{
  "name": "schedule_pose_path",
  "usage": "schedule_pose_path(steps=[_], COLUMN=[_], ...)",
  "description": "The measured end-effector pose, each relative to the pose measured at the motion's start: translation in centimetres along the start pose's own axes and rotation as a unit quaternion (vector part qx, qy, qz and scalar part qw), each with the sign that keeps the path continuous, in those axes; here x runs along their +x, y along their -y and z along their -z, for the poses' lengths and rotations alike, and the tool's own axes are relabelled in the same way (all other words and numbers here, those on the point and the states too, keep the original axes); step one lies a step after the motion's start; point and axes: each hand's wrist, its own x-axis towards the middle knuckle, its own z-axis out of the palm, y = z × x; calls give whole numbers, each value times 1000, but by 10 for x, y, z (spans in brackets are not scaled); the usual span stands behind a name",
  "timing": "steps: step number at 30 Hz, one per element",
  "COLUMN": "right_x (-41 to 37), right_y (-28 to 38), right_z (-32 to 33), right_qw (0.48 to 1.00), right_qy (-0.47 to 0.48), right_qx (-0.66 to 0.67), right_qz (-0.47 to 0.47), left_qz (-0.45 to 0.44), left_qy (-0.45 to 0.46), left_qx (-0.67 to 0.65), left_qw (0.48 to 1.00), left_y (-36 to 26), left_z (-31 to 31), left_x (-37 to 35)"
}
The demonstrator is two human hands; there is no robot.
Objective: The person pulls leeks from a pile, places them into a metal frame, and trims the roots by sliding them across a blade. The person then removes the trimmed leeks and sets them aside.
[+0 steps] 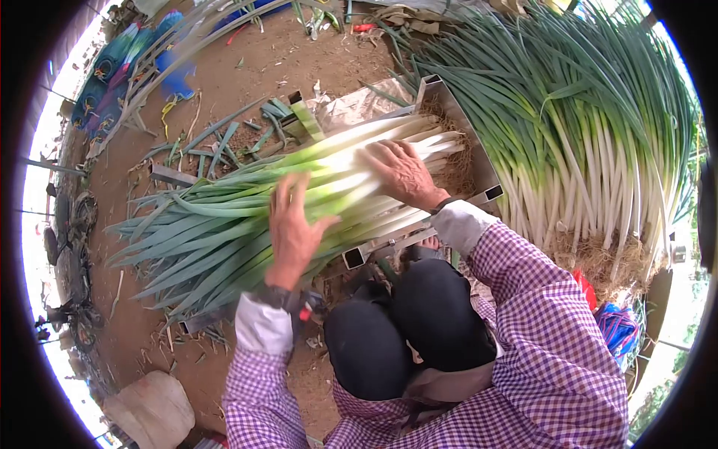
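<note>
A bundle of green onions (217,232) lies across a metal frame (449,101) before me, green leaves to the left and white stalks with brown roots to the right. My left hand (293,221) is over the pale green middle of the bundle, fingers apart and thumb stretched out, slightly blurred. On the white stalks rests my right hand (400,173), its fingers spread over them and its back turned up. The root ends sit against the upright plate at the frame's right end.
A large pile of green onions (583,142) stands at the right, roots toward me. Cut leaf pieces (224,150) litter the dirt floor behind the frame. A pale sack (149,410) lies at the lower left; blue and red twine (619,329) is at the lower right.
</note>
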Motion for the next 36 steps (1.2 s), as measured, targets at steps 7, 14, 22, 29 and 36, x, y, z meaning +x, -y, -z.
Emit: schedule_pose_path(steps=[7,14,22,29,36], right_x=[2,-7,10,-20,-22], right_y=[1,-2,-6,0,-15], right_z=[5,1,-6,5,13], right_qw=[1000,999,1000,999,987], right_qy=[-2,-20,-22,-13,-88], right_qx=[6,-34,15,41,125], right_qz=[-3,27,-1,11,-52], left_qz=[10,-45,-67,-42,-32], left_qy=[226,125,87,66,78], left_qx=[239,286,262,312,328], left_qw=[944,949,959,947,941], left_y=[45,28,63,45,45], left_z=[9,-3,-12,-26,-24], left_x=[41,-18,8,-24,-21])
